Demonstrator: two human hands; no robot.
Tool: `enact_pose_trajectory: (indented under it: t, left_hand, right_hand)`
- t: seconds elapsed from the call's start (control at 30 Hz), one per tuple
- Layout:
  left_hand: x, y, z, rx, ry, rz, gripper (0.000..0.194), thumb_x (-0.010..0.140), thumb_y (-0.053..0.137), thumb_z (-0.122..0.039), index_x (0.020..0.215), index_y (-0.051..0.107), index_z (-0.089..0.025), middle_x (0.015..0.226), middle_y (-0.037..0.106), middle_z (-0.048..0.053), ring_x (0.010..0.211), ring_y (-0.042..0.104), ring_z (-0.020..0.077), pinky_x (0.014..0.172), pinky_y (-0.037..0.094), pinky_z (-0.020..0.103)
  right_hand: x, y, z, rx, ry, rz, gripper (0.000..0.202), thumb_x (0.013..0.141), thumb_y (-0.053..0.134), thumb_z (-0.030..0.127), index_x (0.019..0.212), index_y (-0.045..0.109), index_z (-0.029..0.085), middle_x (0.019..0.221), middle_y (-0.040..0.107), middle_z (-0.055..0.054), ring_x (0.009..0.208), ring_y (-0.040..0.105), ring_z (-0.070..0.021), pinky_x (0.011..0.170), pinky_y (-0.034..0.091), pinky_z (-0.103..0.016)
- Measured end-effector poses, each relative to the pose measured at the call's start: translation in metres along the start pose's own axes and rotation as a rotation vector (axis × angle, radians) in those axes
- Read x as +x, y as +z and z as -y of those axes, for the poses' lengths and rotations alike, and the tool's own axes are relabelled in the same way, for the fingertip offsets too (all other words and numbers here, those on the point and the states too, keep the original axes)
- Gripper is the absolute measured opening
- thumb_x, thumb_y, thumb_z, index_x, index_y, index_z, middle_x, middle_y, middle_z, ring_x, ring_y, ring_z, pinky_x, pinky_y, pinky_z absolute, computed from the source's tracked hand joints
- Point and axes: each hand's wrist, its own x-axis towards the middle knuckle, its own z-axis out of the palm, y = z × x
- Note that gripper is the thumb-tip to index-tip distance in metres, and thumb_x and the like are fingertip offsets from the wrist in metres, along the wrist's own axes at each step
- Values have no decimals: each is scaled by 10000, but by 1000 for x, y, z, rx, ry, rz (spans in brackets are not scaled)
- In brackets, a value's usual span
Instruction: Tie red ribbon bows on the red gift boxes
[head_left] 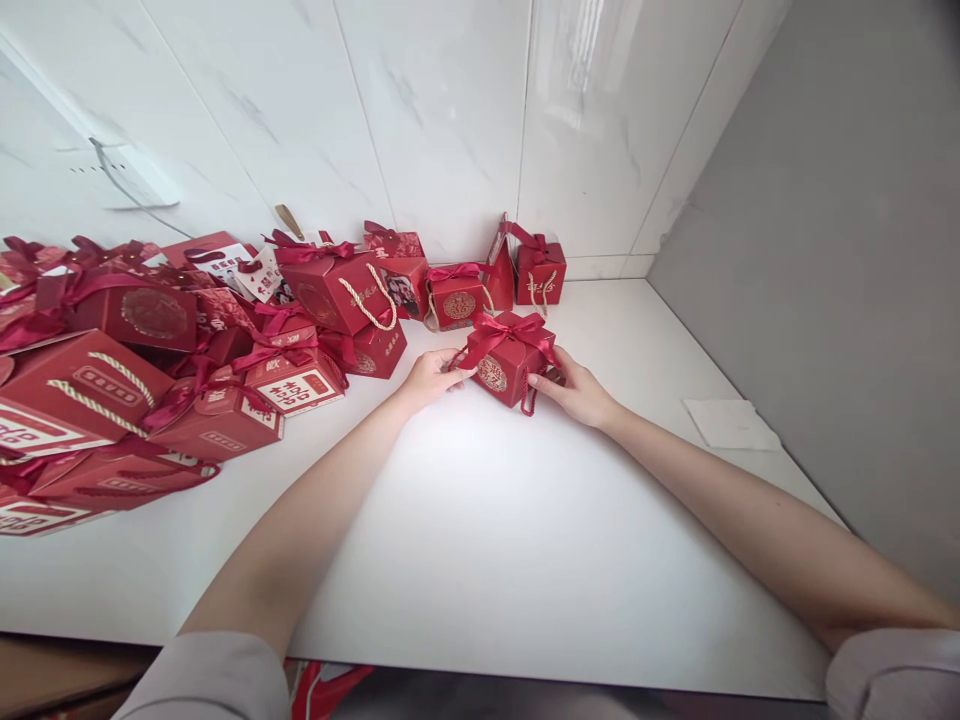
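Observation:
A small red gift box (pixel 523 372) with a gold round emblem and a glossy red ribbon bow (pixel 510 335) on top sits on the white table, turned at an angle. At its left side is my left hand (pixel 435 380), fingers closed at the edge near the ribbon and cord. My right hand (pixel 581 392) grips the opposite side, thumb on the front face beside a dark red cord handle (pixel 529 400). The fingers behind the box are partly hidden. Just behind it stands another red box (pixel 456 303) with a gold emblem.
Many red gift boxes (pixel 217 420) with ribbons and cord handles are piled on the left. One box (pixel 540 275) stands near the marble-patterned wall (pixel 442 120). White paper (pixel 731 424) lies at the table's right edge, by a grey wall (pixel 840 250).

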Motion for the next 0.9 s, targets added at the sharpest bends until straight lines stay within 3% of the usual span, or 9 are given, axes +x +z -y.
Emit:
enact_pose_trajectory:
  t: [0.43,0.53,0.67,0.73,0.83,0.9]
  left_hand:
    - [1,1,0,41,-3,-31,382,735,753,-517,826,703,-149,595,594,7,558,554,124,547,435,256]
    - [4,1,6,56,8,-57,378,739,747,-497,891,718,-153,670,634,21,612,578,141,576,452,265]
    - [7,-1,10,88,57,-104,455,699,782,-340,1112,678,-180,888,684,25,737,610,146,693,476,266]
    - [7,-4,7,94,57,-50,632,614,826,-254,1212,638,-172,973,694,52,809,641,174,747,497,286]
    - [2,-12,-4,98,77,154,907,485,886,-168,1334,567,-187,1188,670,114,1040,650,259,883,517,347]
    - [-1,-16,-9,115,103,289,918,487,904,-178,1338,560,-203,1286,631,127,1187,594,296,982,486,382]
  right_hand:
    - [3,0,0,134,-21,-52,503,850,631,571,1203,573,218,1099,691,-71,732,659,-195,689,584,-375]
    - [2,-1,0,85,-17,-102,455,856,624,560,1156,596,218,1059,695,-64,675,628,-175,660,564,-365]
    - [0,-2,0,-6,-39,-109,323,807,700,465,1022,628,235,1051,705,-44,631,588,-155,631,534,-342]
    - [-1,-2,0,-83,-62,-62,265,802,703,399,1003,631,242,1004,719,-33,600,571,-150,612,517,-333]
    - [-3,-2,1,-160,-102,17,230,810,682,363,1005,630,251,974,729,-25,595,580,-155,612,510,-333]
    - [-4,-1,2,-168,-134,57,270,800,691,366,1038,623,260,1026,721,-28,620,592,-160,640,521,-341]
